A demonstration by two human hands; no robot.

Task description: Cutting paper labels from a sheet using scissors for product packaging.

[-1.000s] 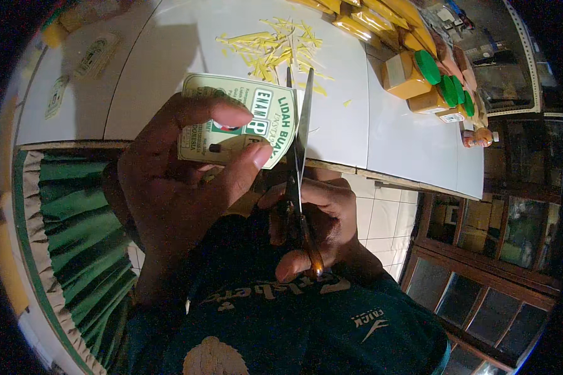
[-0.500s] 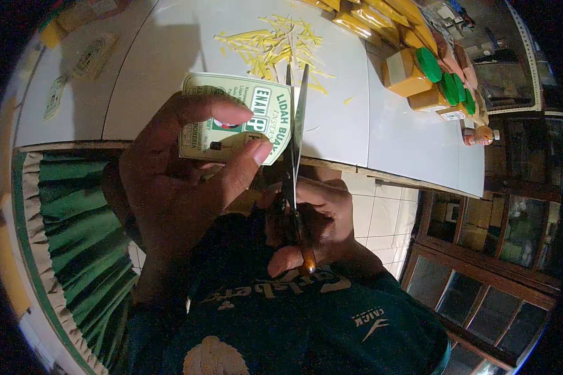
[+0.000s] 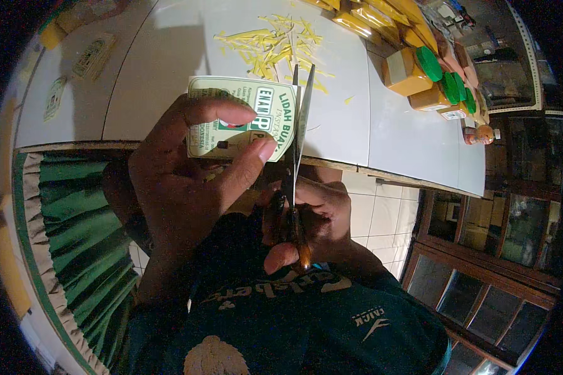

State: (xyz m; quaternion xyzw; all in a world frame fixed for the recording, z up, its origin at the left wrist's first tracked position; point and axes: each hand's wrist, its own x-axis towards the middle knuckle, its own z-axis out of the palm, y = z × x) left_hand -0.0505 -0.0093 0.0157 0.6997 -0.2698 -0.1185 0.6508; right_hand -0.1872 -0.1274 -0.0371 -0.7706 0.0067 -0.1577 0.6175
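Between thumb and fingers, my left hand (image 3: 187,144) pinches a pale green printed label (image 3: 241,90) with rounded corners. Below and to its right, my right hand (image 3: 319,212) grips a pair of scissors (image 3: 305,119) by the handles, the blades pointing away from me. The narrowly parted blades lie along the label's right edge. Beyond the blade tips, a loose pile of thin yellow and white paper trimmings (image 3: 269,50) is scattered on the white tabletop (image 3: 169,56).
Jars with green lids (image 3: 413,69) and yellow packets (image 3: 363,22) stand at the far right, near a small bottle (image 3: 481,135). More labels (image 3: 94,56) lie at the far left. A green pleated curtain (image 3: 81,206) hangs below the table edge; a wooden glazed cabinet (image 3: 481,281) stands right.
The label and my left hand have shifted slightly to the right. The scissor blades have moved a little right too, with a slight tilt.
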